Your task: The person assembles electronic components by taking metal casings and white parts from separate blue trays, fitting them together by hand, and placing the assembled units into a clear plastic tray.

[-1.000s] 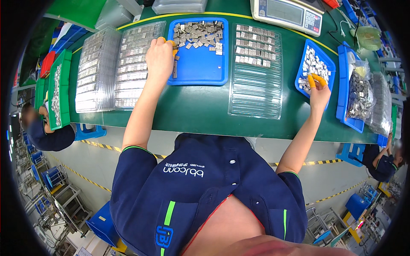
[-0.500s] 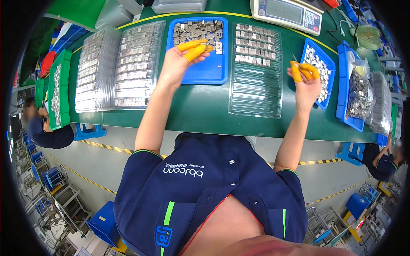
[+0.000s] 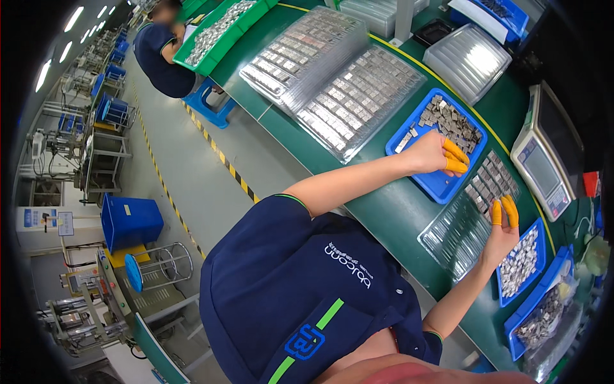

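My left hand (image 3: 436, 155), with yellow finger cots, is pinched closed over a blue tray (image 3: 441, 189) of small grey metal parts (image 3: 453, 123). Whatever its fingertips hold is too small to make out. To the right lies a clear ribbed plastic tray (image 3: 449, 238), its far rows filled with small metal pieces (image 3: 491, 179). My right hand (image 3: 501, 235), also in yellow finger cots, is at the edge of those filled rows. Its thumb and fingers are close together, and I cannot see clearly what is between them.
Stacked clear trays of parts (image 3: 361, 93) lie on the left. A blue bin of whitish parts (image 3: 519, 264) and another with bagged parts (image 3: 540, 320) stand right. A scale (image 3: 543, 173) is behind. At far left a person (image 3: 157, 57) sits by a green bin (image 3: 220, 35).
The view has turned, so the table now slants down to the right. My right hand has moved from beside the whitish-parts bin to the filled rows. My left stays over the blue tray.
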Motion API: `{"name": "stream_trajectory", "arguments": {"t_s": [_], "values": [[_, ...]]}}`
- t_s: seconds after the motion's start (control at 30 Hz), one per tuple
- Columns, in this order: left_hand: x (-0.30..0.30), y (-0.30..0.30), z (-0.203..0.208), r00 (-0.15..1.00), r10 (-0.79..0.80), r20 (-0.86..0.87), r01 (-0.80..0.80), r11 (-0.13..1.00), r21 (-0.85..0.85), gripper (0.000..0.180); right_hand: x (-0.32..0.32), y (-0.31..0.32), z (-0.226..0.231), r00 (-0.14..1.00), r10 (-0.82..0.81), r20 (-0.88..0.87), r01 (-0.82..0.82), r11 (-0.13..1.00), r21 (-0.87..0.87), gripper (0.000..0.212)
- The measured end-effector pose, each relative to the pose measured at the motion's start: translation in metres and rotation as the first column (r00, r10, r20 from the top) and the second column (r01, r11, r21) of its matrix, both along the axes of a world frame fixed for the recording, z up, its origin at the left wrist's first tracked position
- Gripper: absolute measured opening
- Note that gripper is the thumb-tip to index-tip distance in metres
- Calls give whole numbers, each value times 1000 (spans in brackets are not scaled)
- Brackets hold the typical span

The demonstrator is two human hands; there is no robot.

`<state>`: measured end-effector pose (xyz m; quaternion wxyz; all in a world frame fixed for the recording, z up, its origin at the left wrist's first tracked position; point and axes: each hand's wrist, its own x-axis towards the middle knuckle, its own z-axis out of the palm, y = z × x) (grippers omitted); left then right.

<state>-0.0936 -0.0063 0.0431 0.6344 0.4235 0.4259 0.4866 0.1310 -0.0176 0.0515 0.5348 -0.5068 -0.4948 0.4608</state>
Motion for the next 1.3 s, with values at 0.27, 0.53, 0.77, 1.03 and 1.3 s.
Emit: {"name": "stream_trajectory", "arguments": {"t_s": [0.27, 0.53, 0.77, 1.03, 1.3], "values": [[25, 16, -20, 996, 61, 66, -65, 996, 57, 22, -8, 9, -11, 974, -67, 215, 60, 997, 42, 20], [39, 13, -41, 994, 98, -47, -92, 988, 126, 25, -4, 7, -34, 996, -27, 87, 31, 999, -43, 22], [37, 11, -42, 936, 17, -351, 71, 969, 235, 29, -14, 5, -28, 997, -79, 15, 79, 996, -30, 21], [38, 7, -33, 994, -77, -77, 76, 997, -14, 28, -19, 5, -25, 994, -59, -94, 40, 982, -186, 22], [36, 3, -25, 991, -121, -57, 107, 972, -211, 27, -19, 0, -28, 991, -68, -112, 47, 983, -179, 22]]}}
